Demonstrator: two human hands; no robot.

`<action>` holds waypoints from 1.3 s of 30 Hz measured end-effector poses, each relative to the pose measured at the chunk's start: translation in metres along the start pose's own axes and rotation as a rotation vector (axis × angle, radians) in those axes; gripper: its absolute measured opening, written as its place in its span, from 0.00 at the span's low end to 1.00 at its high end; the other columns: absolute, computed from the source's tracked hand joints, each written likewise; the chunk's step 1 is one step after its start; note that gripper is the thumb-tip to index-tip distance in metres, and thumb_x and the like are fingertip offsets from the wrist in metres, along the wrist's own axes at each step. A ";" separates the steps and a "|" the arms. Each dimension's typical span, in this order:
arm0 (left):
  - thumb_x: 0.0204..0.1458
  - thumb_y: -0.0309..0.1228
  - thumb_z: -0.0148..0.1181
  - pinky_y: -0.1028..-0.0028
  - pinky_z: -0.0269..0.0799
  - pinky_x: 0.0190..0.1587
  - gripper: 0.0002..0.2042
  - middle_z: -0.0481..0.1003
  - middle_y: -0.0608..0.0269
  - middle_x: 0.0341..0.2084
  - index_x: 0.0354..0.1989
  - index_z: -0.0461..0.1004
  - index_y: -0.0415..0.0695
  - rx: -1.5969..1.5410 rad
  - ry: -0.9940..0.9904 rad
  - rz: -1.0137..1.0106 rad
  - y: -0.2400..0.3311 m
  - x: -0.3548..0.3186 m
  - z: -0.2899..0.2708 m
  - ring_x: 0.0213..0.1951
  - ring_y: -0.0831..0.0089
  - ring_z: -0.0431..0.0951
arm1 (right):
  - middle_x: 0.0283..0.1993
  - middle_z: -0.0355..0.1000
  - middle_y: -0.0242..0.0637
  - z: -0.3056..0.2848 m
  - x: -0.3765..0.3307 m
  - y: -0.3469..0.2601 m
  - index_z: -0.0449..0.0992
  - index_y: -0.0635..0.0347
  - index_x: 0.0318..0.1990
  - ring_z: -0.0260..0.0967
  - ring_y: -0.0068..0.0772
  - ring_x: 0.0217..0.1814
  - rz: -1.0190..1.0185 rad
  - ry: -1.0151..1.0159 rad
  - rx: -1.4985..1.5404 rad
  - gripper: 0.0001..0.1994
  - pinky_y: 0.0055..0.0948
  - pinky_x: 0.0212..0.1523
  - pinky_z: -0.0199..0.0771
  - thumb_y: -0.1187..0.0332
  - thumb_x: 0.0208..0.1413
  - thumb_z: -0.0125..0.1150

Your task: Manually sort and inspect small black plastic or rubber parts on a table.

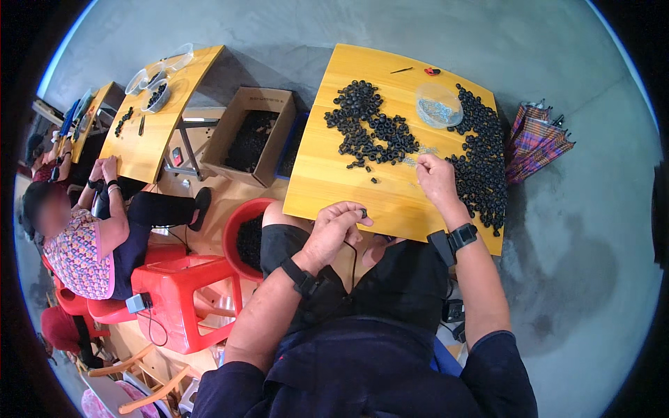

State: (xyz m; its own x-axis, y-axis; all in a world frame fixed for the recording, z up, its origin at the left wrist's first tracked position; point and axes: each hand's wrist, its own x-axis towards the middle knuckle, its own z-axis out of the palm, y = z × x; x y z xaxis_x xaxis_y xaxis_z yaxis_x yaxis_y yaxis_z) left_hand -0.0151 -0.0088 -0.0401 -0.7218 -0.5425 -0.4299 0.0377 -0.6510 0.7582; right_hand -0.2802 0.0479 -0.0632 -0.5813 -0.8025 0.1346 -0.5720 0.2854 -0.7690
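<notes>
My left hand (336, 228), over the near edge of the yellow wooden table (313, 182), pinches a small black ring-shaped part (364, 213) between thumb and fingertips. Farther in, my right hand (437, 181) has its fingers pressed together beside a few small silvery metal pieces (426, 150); what they hold, if anything, is too small to make out. A loose heap of black ring-shaped parts (376, 125) lies to the left of that hand. More black parts (481, 160) cover the table's right side. A clear round tub (439, 106) holds more silvery pieces.
A thin dark tool (401, 70) and a small red-and-black object (432, 71) lie at the far edge. On the left stand a cardboard box (252, 139), a red tub (240, 237) and a red stool (182, 299). A folded plaid umbrella (536, 143) leans right. Another person (83, 237) sits at the left table.
</notes>
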 end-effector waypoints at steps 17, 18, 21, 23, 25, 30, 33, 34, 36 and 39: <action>0.62 0.25 0.46 0.75 0.75 0.35 0.09 0.77 0.55 0.39 0.48 0.69 0.39 -0.156 -0.232 0.146 0.018 -0.015 0.020 0.26 0.75 0.76 | 0.31 0.72 0.32 -0.027 -0.083 -0.120 0.74 0.69 0.35 0.70 0.19 0.26 0.028 -0.175 0.566 0.03 0.17 0.26 0.69 0.80 0.54 0.56; 0.62 0.26 0.46 0.75 0.75 0.37 0.09 0.77 0.55 0.39 0.48 0.69 0.39 -0.186 -0.249 0.162 0.018 -0.017 0.021 0.28 0.75 0.77 | 0.31 0.72 0.33 -0.029 -0.086 -0.127 0.75 0.68 0.35 0.69 0.20 0.26 0.030 -0.192 0.536 0.03 0.19 0.27 0.69 0.80 0.53 0.58; 0.61 0.26 0.47 0.74 0.75 0.39 0.10 0.76 0.59 0.37 0.49 0.69 0.40 -0.142 -0.248 0.165 0.017 -0.021 0.020 0.29 0.76 0.76 | 0.30 0.72 0.35 -0.031 -0.091 -0.134 0.75 0.68 0.34 0.69 0.21 0.27 -0.179 -0.194 0.399 0.03 0.21 0.27 0.69 0.81 0.52 0.58; 0.61 0.26 0.47 0.74 0.75 0.39 0.10 0.76 0.61 0.35 0.48 0.69 0.40 -0.124 -0.250 0.179 0.017 -0.023 0.018 0.28 0.76 0.75 | 0.30 0.72 0.38 -0.033 -0.093 -0.144 0.75 0.68 0.34 0.69 0.25 0.27 -0.222 -0.190 0.379 0.03 0.22 0.27 0.68 0.81 0.50 0.59; 0.61 0.25 0.47 0.74 0.74 0.39 0.10 0.75 0.63 0.34 0.48 0.70 0.40 -0.106 -0.255 0.189 0.017 -0.025 0.017 0.28 0.77 0.74 | 0.30 0.72 0.40 -0.033 -0.095 -0.148 0.75 0.67 0.34 0.70 0.29 0.27 -0.326 -0.184 0.300 0.04 0.24 0.27 0.69 0.81 0.50 0.59; 0.60 0.24 0.48 0.80 0.69 0.33 0.09 0.75 0.64 0.34 0.46 0.71 0.40 -0.102 -0.268 0.183 0.020 -0.032 0.020 0.27 0.80 0.72 | 0.30 0.72 0.42 -0.025 -0.095 -0.150 0.76 0.67 0.35 0.72 0.35 0.28 -0.460 -0.152 0.240 0.05 0.27 0.28 0.71 0.81 0.50 0.59; 0.59 0.26 0.52 0.84 0.63 0.26 0.08 0.76 0.65 0.29 0.45 0.73 0.40 -0.082 -0.215 0.201 0.019 -0.033 0.023 0.24 0.83 0.70 | 0.30 0.72 0.43 -0.027 -0.097 -0.153 0.76 0.67 0.35 0.72 0.38 0.29 -0.475 -0.175 0.195 0.05 0.29 0.29 0.72 0.81 0.50 0.59; 0.59 0.26 0.52 0.84 0.63 0.26 0.08 0.76 0.65 0.29 0.45 0.73 0.40 -0.084 -0.216 0.200 0.022 -0.035 0.023 0.24 0.83 0.70 | 0.30 0.72 0.43 -0.027 -0.098 -0.153 0.76 0.67 0.35 0.72 0.39 0.29 -0.475 -0.192 0.170 0.05 0.30 0.29 0.72 0.81 0.49 0.59; 0.57 0.28 0.55 0.86 0.58 0.20 0.08 0.75 0.67 0.23 0.43 0.74 0.40 0.076 -0.266 0.161 0.031 -0.041 0.020 0.19 0.86 0.68 | 0.30 0.72 0.43 -0.028 -0.099 -0.152 0.76 0.67 0.36 0.72 0.40 0.29 -0.500 -0.207 0.152 0.06 0.31 0.29 0.72 0.81 0.49 0.59; 0.56 0.30 0.58 0.87 0.54 0.17 0.09 0.75 0.68 0.19 0.42 0.75 0.39 0.208 -0.285 0.179 0.033 -0.040 0.017 0.15 0.89 0.65 | 0.30 0.71 0.43 -0.026 -0.104 -0.149 0.75 0.67 0.37 0.72 0.41 0.29 -0.562 -0.213 0.106 0.07 0.32 0.29 0.72 0.81 0.48 0.59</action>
State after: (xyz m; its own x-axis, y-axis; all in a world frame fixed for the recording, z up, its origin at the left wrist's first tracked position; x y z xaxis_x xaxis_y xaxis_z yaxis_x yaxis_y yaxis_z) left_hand 0.0028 0.0001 0.0105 -0.8807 -0.4491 -0.1509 0.0606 -0.4227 0.9042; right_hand -0.1494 0.1022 0.0537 -0.0727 -0.9055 0.4181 -0.6903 -0.2569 -0.6764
